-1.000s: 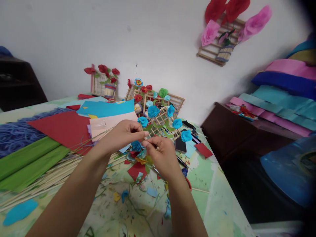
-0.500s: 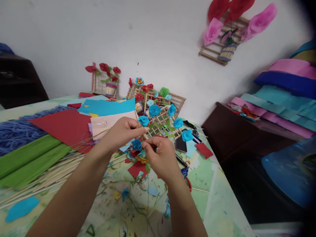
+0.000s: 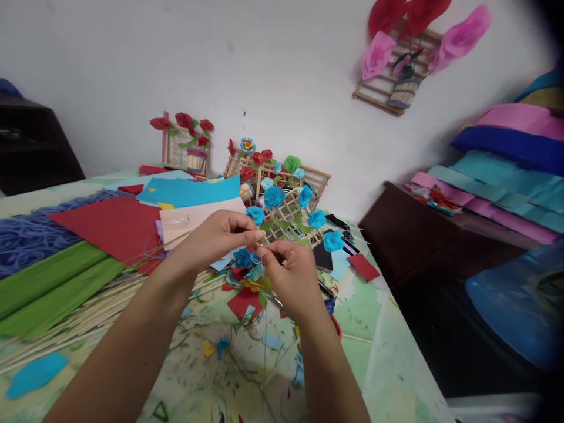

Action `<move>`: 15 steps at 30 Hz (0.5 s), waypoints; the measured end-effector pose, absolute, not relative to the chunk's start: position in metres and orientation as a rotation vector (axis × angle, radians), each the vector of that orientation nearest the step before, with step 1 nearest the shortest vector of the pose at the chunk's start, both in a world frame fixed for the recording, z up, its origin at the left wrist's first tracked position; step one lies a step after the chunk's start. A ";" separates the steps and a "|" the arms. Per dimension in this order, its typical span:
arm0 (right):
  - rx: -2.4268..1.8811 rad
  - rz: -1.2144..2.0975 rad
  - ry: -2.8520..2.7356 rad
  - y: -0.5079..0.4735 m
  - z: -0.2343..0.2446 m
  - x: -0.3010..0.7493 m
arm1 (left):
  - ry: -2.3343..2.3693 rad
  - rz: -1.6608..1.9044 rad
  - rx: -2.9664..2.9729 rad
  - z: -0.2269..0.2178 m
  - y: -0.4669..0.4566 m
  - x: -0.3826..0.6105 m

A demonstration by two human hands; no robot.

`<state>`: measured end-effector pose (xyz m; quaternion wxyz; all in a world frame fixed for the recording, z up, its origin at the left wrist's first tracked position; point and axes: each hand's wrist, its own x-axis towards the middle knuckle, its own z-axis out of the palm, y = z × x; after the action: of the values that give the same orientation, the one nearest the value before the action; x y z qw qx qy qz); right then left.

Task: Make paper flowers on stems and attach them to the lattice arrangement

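1. Centre of the frame: the left hand (image 3: pixel 220 238) and the right hand (image 3: pixel 293 276) meet fingertip to fingertip just above the worktop (image 3: pixel 388 352).
2. Both hands have a clenched pinch grip, thumb against forefinger, on a thin green stem (image 3: pixel 264 346) that trails straight down toward the lower middle of the frame. It is too fine to make out where it ends.
3. Right under the pinch sits a small cluster of paper flowers (image 3: pixel 244 258), blue on top with red and yellow bits beneath, lying on the worktop.
4. Just above the left hand's fingertips there's 1 blue paper flower (image 3: pixel 255 215). Whether it sits on the stem, I cannot tell.
5. Behind the hands lies a wooden lattice frame (image 3: pixel 288 205) dotted with more blue flowers, with a black phone (image 3: pixel 322 257) just to its lower right.
6. On the left side of the frame are a red paper sheet (image 3: pixel 110 226), a blue paper sheet (image 3: pixel 194 191) further back, green crepe paper (image 3: pixel 48 288) and a spread of bamboo sticks (image 3: pixel 88 320) running under the left forearm.
7. Upper right, a wall decoration (image 3: pixel 396 64) with big red and pink flowers hangs on the white wall.
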<state>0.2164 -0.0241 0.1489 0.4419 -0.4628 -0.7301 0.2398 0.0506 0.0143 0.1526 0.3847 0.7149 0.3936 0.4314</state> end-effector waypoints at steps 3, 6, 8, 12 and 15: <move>-1.146 0.572 -1.827 -0.025 0.149 0.216 | 1.041 1.140 1.778 0.152 0.015 0.051; -1.146 0.548 -1.843 -0.027 0.149 0.217 | 1.077 1.174 1.736 0.152 0.015 0.052; -1.146 0.554 -1.849 -0.028 0.149 0.216 | 1.102 1.193 1.726 0.152 0.015 0.053; -1.135 0.589 -1.864 -0.030 0.149 0.216 | 1.139 1.224 1.740 0.155 0.013 0.055; -1.125 0.576 -1.892 -0.030 0.149 0.216 | 1.147 1.221 1.745 0.156 0.012 0.055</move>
<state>0.2161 -0.0305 0.1487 0.4199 -0.4487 -0.7547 0.2298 0.0552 0.0122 0.1557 0.3536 0.6748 0.4435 0.4721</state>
